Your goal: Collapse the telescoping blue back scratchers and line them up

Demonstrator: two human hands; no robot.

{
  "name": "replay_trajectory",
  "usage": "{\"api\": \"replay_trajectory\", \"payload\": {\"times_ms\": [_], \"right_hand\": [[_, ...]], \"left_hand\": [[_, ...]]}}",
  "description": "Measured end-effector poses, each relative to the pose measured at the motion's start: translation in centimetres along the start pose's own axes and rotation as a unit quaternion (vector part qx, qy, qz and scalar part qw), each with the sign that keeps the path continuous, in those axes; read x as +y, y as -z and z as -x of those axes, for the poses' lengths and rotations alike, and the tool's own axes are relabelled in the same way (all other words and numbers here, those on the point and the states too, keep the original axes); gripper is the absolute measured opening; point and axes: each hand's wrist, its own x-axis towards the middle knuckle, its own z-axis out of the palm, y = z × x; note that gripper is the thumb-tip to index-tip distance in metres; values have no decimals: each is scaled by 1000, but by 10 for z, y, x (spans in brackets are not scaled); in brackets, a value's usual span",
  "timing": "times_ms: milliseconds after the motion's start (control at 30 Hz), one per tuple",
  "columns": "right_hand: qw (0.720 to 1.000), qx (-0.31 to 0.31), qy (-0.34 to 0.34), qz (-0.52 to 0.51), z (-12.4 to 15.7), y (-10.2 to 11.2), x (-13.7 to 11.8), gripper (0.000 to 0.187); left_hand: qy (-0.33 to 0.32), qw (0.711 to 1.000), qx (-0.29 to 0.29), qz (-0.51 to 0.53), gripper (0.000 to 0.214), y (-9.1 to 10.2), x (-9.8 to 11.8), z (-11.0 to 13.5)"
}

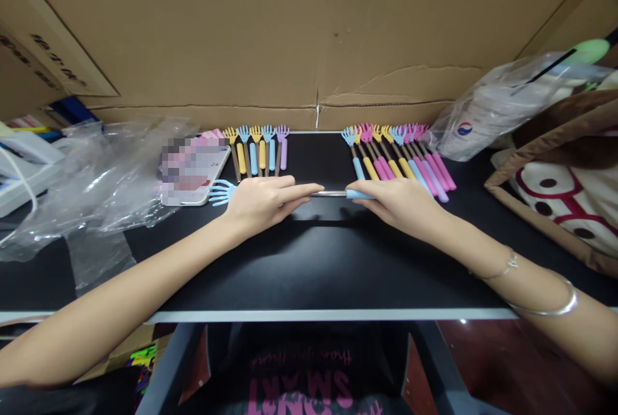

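Observation:
A blue back scratcher (pixel 330 194) lies level between my two hands, a little above the black table. My left hand (pixel 265 199) is closed around its metal rod near the blue claw head, which sticks out on the left. My right hand (pixel 400 202) is closed on the blue handle at the other end, with a stretch of bare rod showing between the hands. Behind my left hand is a group of back scratchers (pixel 262 153) in yellow, blue and purple, handles beside their rods. Beyond my right hand lies a row of assembled-looking back scratchers (pixel 383 161) in several colours.
A phone (pixel 196 186) and crumpled clear plastic bags (pixel 120 177) are on the left. At right stand a bagged drink cup (pixel 492 119) and a brown-trimmed bag (pixel 560 202). Cardboard (pixel 290 29) walls the back. The table's light front edge (pixel 309 316) runs below my arms.

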Motion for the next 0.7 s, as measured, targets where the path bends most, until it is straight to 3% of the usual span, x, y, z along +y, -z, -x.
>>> {"api": "replay_trajectory", "payload": {"times_ms": [233, 700], "right_hand": [[1000, -6, 16, 24, 1, 3, 1, 27], [999, -4, 9, 30, 0, 0, -2, 29]], "left_hand": [[0, 999, -18, 27, 34, 0, -1, 1], [2, 1000, 8, 12, 31, 0, 0, 0]]}}
